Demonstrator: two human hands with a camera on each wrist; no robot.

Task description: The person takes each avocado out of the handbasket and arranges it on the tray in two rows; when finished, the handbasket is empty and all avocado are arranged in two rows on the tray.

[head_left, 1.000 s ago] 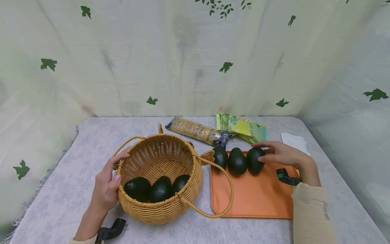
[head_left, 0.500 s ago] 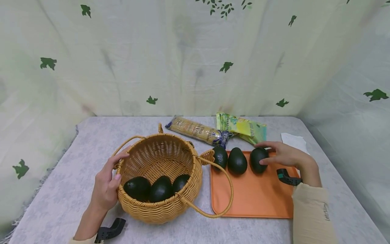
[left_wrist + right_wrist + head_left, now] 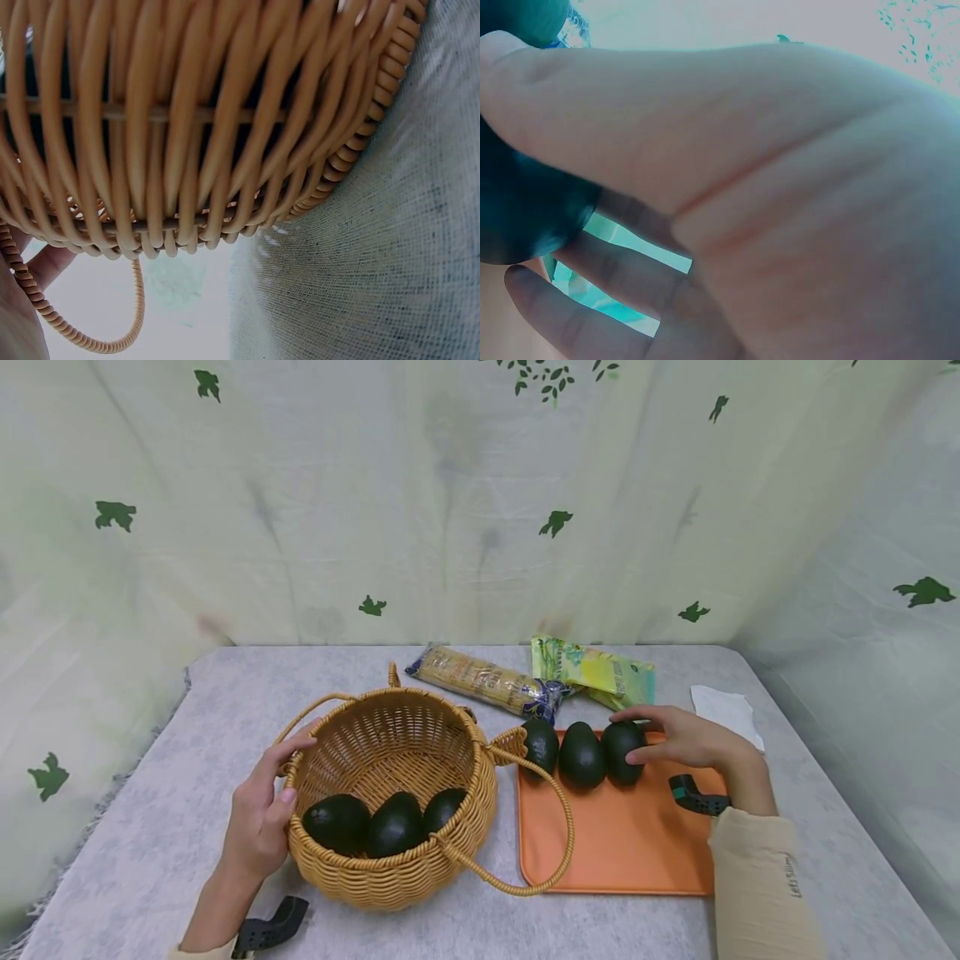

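A round wicker basket [image 3: 390, 887] stands tilted at front left, with several dark green avocados in view at its near side, including the middle avocado [image 3: 395, 825]. My left hand [image 3: 258, 818] grips its left rim, thumb outside and fingers over the edge; the left wrist view shows the woven wall [image 3: 172, 112] up close. At the back of an orange tray [image 3: 622, 852], three more avocados line up. My right hand [image 3: 686, 739] holds the rightmost avocado [image 3: 621, 756] between thumb and fingers, right against the middle one [image 3: 582, 756]. In the right wrist view the thumb covers part of this avocado [image 3: 525, 202].
A bag of noodles [image 3: 480, 681] and a green-yellow packet [image 3: 596, 672] lie behind the tray. White paper [image 3: 726, 712] lies at the right. One basket handle [image 3: 566, 827] hangs out over the tray's left side.
My right hand first shifted the rightmost avocado slightly right, then brought it back left, close beside the middle one. The left hand and basket have stayed in place.
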